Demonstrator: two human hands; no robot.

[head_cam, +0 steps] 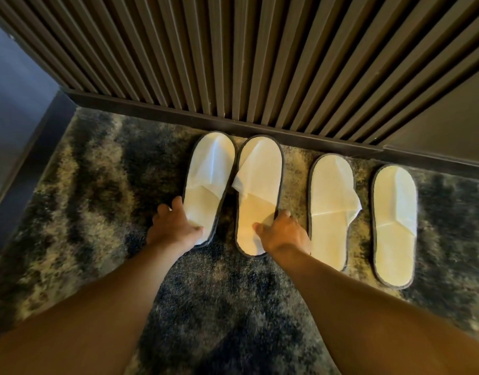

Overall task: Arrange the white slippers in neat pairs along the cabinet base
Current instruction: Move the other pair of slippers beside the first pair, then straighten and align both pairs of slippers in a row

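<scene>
Left hand (173,226) gripped heel edge of leftmost slipper (208,185). Right hand (283,232) gripped heel of second slipper (258,196). Third slipper (330,209), fourth slipper (394,223) lay apart on carpet (97,185), toes toward cabinet base (260,128).

Carpet (70,201) lies bare left of slippers (209,182).

Left hand (176,226) covers heel of leftmost white dark-trimmed fabric slipper (210,182). Right hand (283,234) hides heel edge of 2nd white slipper (258,196). Both forearms cut by bottom edge. Mottled dark carpet (97,185) blurred at frame's sides.
</scene>
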